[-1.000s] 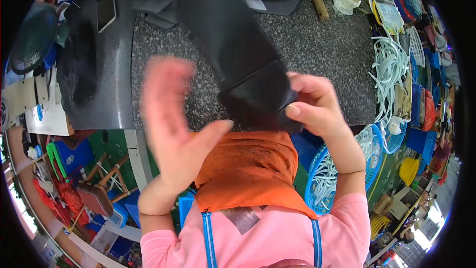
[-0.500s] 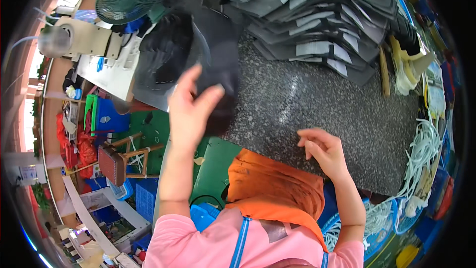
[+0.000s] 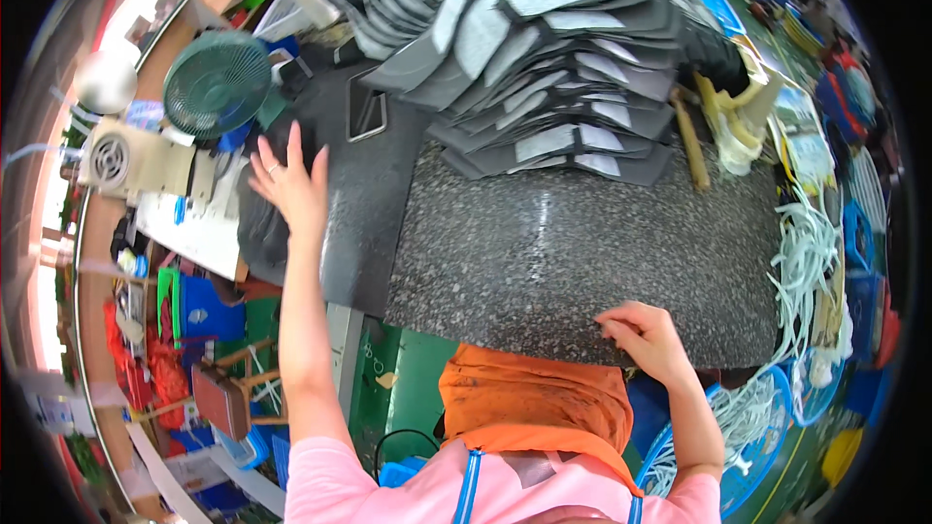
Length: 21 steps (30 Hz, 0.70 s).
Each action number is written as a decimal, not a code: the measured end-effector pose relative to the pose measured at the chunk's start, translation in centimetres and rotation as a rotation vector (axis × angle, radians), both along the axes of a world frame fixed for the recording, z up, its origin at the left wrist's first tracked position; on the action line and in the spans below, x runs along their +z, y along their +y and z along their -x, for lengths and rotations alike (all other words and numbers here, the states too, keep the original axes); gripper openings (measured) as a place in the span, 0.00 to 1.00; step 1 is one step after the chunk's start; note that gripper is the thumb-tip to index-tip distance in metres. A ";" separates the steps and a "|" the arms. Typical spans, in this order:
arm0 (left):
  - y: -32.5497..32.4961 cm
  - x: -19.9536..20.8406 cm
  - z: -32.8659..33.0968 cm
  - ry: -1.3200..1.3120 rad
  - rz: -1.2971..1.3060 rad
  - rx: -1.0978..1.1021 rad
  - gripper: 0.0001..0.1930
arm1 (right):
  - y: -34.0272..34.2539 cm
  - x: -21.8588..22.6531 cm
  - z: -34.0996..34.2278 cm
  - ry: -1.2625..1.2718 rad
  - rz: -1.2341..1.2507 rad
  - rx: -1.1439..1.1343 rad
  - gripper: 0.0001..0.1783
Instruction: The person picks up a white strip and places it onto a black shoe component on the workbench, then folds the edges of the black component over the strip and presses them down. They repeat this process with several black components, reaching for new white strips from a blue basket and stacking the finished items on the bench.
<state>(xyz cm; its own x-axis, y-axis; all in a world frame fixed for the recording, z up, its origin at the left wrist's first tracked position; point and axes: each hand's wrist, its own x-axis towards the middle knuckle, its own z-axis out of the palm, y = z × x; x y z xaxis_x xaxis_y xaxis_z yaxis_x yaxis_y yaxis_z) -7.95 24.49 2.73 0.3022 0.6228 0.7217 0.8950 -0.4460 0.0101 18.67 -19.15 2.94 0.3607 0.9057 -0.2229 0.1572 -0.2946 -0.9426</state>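
My left hand [image 3: 294, 189] is stretched out with its fingers spread, a ring on one of them. Nothing is in it. It hovers over or touches the dark, flexible pieces [image 3: 264, 241] at the left edge of the black tabletop [image 3: 359, 223]; contact cannot be told. A phone [image 3: 366, 109] lies on that black surface, to the right of the hand. My right hand [image 3: 649, 342] has its fingers curled in, with nothing visible in them, at the near edge of the speckled stone slab [image 3: 582, 252]. Beyond the slab's middle lies a fanned stack of grey pieces with white patches [image 3: 573, 87].
A wooden-handled tool [image 3: 691, 146] lies right of the stack, beside a cream-coloured object [image 3: 738, 126]. Pale strips [image 3: 806, 252] hang at the right, above a blue basket [image 3: 757, 446]. A green fan [image 3: 216, 84] and a beige machine [image 3: 136, 160] stand at the left. A stool [image 3: 228, 403] is below.
My left hand has moved to the left and spread its fingers. The dark pieces now lie further left, and the phone has come into sight. My right hand has curled slightly more. The view has shifted.
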 end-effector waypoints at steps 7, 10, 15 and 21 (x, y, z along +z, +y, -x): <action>-0.4 14.1 -21.7 -0.469 0.583 -0.758 0.37 | 2.0 1.5 1.7 -0.443 -0.270 0.303 0.10; 2.4 16.9 -20.1 -0.491 1.080 -0.771 0.28 | -1.3 2.1 -2.1 -0.660 -0.102 -0.023 0.08; -2.0 16.1 -19.5 -0.709 0.240 -0.751 0.25 | -7.8 1.4 -11.5 -1.537 0.354 -0.618 0.03; -21.5 8.8 -10.9 0.101 0.056 -0.917 0.35 | -12.3 -1.6 -15.4 -1.526 0.387 -0.705 0.03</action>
